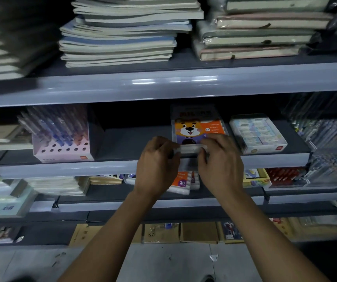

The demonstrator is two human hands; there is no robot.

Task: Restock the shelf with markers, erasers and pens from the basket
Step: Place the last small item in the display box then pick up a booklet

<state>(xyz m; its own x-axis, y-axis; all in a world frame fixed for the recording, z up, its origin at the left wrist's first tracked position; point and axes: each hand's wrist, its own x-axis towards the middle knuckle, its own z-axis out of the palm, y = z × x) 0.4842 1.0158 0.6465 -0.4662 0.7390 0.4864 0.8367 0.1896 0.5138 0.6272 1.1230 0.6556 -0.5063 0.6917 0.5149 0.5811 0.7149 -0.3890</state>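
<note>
A: What are the hands doing?

B: The left hand (158, 157) and the right hand (217, 157) are each pinching one end of the marker case (196, 131), fingers curled round its bottom edge, both equally near it.

A: And where is the case sitting?

B: It is standing upright on the middle shelf (65, 169), directly ahead of the hands, its long bottom edge running left to right along the shelf lip. The eraser box (258, 135) is lying just beside it on the right; the pen display (61, 137) is standing well apart on the left.

A: The arms?

B: Both forearms are reaching up and converging. I judge the case needs pushing straight back.
</note>
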